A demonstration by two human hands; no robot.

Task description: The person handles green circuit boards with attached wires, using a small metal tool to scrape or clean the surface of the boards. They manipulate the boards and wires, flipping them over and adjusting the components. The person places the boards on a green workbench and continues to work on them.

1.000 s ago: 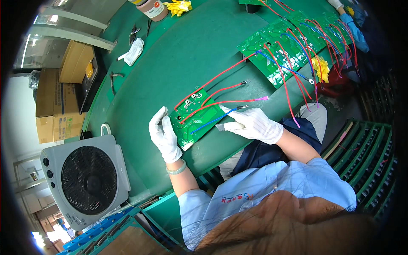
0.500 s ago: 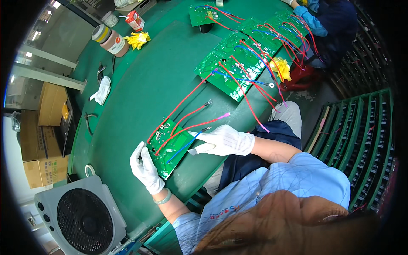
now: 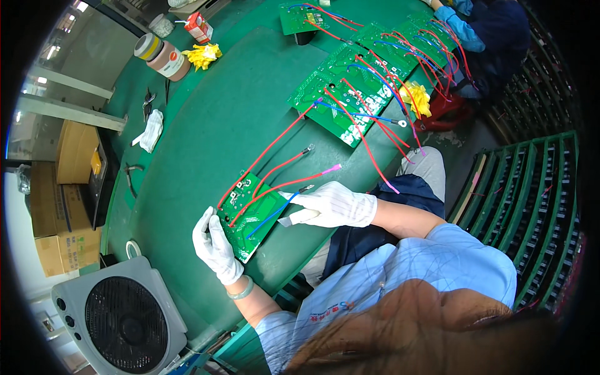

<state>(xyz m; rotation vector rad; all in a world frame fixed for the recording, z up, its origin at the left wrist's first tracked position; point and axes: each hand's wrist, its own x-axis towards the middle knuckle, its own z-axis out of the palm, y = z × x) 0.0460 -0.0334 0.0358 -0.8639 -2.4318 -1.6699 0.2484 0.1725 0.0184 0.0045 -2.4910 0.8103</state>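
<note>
A green circuit board (image 3: 255,215) with red and blue wires lies tilted on the bench before me. My left hand (image 3: 215,247), in a white glove, is closed on the board's left edge. My right hand (image 3: 340,205), gloved too, is at the right edge, index finger stretched along it near the blue wire (image 3: 270,220). Under that finger a small, pale, flat-ended piece (image 3: 285,221) sticks out of the closed fingers; its kind is unclear. One long red wire (image 3: 269,153) runs from this board toward a row of overlapping wired boards (image 3: 340,122).
A grey fan (image 3: 125,319) stands at the lower left. Along the far left lie pliers (image 3: 132,180), a white glove (image 3: 150,132), a jar (image 3: 164,59) and yellow cloths (image 3: 203,56). Green racks (image 3: 525,206) stand right; a co-worker's blue sleeve (image 3: 459,28) is at upper right.
The whole view has shifted very slightly. Both hands and the board keep about the same places.
</note>
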